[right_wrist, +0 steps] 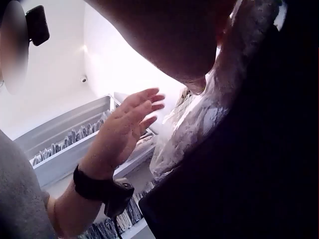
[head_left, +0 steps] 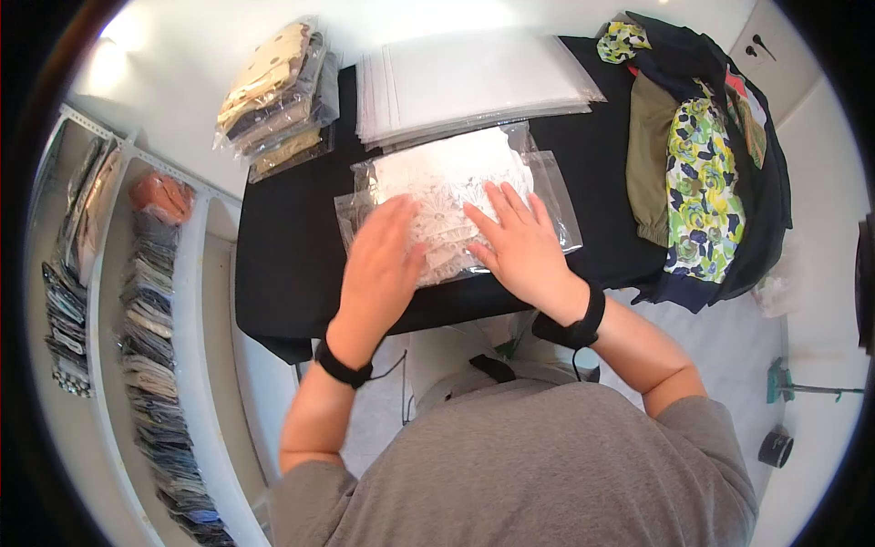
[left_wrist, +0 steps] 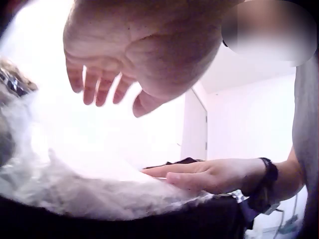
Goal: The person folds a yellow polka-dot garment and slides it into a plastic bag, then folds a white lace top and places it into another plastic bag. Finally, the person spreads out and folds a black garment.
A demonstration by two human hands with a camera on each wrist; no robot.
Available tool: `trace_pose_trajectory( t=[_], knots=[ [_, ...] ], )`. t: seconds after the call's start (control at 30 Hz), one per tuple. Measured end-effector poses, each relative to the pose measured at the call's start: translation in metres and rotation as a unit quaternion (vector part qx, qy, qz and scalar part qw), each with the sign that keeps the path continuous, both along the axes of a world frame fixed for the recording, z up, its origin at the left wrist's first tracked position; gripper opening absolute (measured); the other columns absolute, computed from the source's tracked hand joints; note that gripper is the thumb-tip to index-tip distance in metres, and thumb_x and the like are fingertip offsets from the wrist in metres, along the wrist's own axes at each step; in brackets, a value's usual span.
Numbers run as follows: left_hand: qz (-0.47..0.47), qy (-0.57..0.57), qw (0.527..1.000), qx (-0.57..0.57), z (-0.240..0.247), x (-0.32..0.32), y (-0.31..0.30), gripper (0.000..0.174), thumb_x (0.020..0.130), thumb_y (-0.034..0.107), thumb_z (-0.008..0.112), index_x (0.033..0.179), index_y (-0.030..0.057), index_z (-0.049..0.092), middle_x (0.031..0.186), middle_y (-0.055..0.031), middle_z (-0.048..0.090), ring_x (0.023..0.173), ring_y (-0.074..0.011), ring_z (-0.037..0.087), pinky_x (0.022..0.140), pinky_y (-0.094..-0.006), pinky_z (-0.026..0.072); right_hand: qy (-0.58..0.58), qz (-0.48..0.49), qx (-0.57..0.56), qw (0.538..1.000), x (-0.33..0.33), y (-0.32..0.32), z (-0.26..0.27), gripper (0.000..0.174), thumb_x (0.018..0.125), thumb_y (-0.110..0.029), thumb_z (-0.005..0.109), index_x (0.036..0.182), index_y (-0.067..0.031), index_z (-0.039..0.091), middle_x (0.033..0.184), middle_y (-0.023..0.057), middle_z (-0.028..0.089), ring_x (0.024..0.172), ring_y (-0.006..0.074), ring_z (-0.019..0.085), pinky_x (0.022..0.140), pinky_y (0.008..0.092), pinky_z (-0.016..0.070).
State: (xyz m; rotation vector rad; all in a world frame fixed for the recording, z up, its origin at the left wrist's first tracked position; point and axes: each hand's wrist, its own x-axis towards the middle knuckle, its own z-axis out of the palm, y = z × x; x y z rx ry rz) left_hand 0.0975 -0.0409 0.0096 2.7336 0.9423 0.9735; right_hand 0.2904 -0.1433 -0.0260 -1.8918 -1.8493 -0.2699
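A folded white lace garment [head_left: 447,162] lies in a clear plastic bag [head_left: 554,191] near the front edge of the black-covered table. My right hand [head_left: 524,244] rests on its right side with fingers spread; in the left wrist view that hand [left_wrist: 209,177] lies flat along the top. Over the left side is my left hand [head_left: 385,264], its fingers loosely extended. The left wrist view shows the left hand [left_wrist: 134,50] raised above the bag with nothing in it, and the right wrist view shows a gap between this hand [right_wrist: 124,127] and the plastic.
Behind the garment is a stack of flat clear bags [head_left: 474,77]. Bagged folded clothes [head_left: 278,91] are piled at the back left. Loose garments, one with a yellow-green floral print [head_left: 702,196], drape over the right end. Shelves [head_left: 196,301] of packed clothes stand at left.
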Motion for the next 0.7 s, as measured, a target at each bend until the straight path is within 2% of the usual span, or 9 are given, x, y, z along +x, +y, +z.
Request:
trace_pose_trajectory(
  t=[0.07,0.1,0.17,0.2,0.27,0.43,0.53,0.7],
  knots=[
    [-0.144,0.18,0.973,0.003,-0.003,0.018,0.01,0.057,0.087,0.033,0.055,0.135,0.0057,0.039,0.141,-0.0169,0.036,0.132,-0.0323,0.031,0.106,-0.0465,0.0257,-0.023,0.012,-0.027,0.999,0.011,0.003,0.004,0.047,0.085,-0.037,0.057,0.126,-0.0155,0.052,0.136,0.0141,0.043,0.129,0.0288,0.036,0.104,0.0507,0.0266],
    [-0.141,0.177,0.974,-0.005,-0.006,0.02,0.016,0.057,0.087,0.033,0.055,0.135,0.0057,0.039,0.141,-0.0169,0.036,0.132,-0.0323,0.031,0.106,-0.0465,0.0257,-0.07,0.043,-0.045,0.996,0.02,0.005,0.006,0.048,0.087,-0.038,0.054,0.13,-0.0184,0.048,0.139,0.0138,0.039,0.131,0.0296,0.034,0.104,0.0514,0.0264],
    [-0.137,0.286,0.945,0.075,-0.014,0.018,0.033,0.067,0.087,0.046,0.051,0.14,0.0087,0.032,0.148,-0.0143,0.024,0.138,-0.0313,0.02,0.108,-0.0517,0.0199,-0.115,0.077,-0.067,0.988,0.038,0.009,0.008,0.049,0.089,-0.039,0.051,0.134,-0.0214,0.044,0.141,0.0136,0.036,0.132,0.0303,0.033,0.104,0.052,0.0262],
    [-0.146,0.277,0.945,0.095,-0.022,0.017,0.04,0.069,0.088,0.055,0.043,0.14,0.0109,0.034,0.147,-0.0129,0.027,0.137,-0.0307,0.023,0.108,-0.0531,0.0174,-0.133,0.106,-0.076,0.983,0.047,0.012,0.008,0.05,0.09,-0.042,0.049,0.135,-0.0227,0.042,0.143,0.0129,0.034,0.133,0.0299,0.031,0.105,0.0524,0.0255],
    [-0.148,0.276,0.947,0.076,-0.029,0.018,0.042,0.069,0.088,0.055,0.043,0.14,0.011,0.033,0.148,-0.013,0.026,0.137,-0.0306,0.021,0.108,-0.053,0.0168,-0.146,0.143,-0.11,0.973,0.054,0.016,0.008,0.052,0.091,-0.046,0.044,0.138,-0.0249,0.038,0.147,0.0127,0.028,0.135,0.0305,0.028,0.106,0.0528,0.0237],
    [-0.156,0.288,0.944,0.034,-0.034,0.018,0.049,0.071,0.088,0.056,0.042,0.142,0.011,0.03,0.15,-0.0133,0.021,0.139,-0.0303,0.016,0.109,-0.0538,0.0145,-0.125,0.155,-0.122,0.972,0.058,0.022,-0.003,0.054,0.09,-0.051,0.043,0.138,-0.026,0.039,0.147,0.0116,0.029,0.135,0.0308,0.026,0.107,0.0529,0.0207],
    [-0.174,0.31,0.934,-0.034,-0.032,0.019,0.052,0.072,0.089,0.056,0.041,0.142,0.0091,0.027,0.151,-0.0151,0.016,0.14,-0.0328,0.01,0.11,-0.0537,0.0101,-0.082,0.159,-0.183,0.967,0.059,0.024,-0.003,0.055,0.091,-0.051,0.041,0.14,-0.0272,0.034,0.149,0.0122,0.023,0.138,0.0309,0.02,0.109,0.0531,0.0167],
    [-0.194,0.306,0.928,-0.089,-0.031,0.022,0.058,0.072,0.089,0.055,0.043,0.143,0.0104,0.027,0.151,-0.0158,0.016,0.14,-0.0335,0.01,0.11,-0.0541,0.0086,-0.016,0.172,-0.251,0.953,0.066,0.029,-0.003,0.055,0.093,-0.051,0.039,0.141,-0.0271,0.032,0.15,0.0127,0.019,0.139,0.0323,0.015,0.109,0.0526,0.0142]
  ],
)
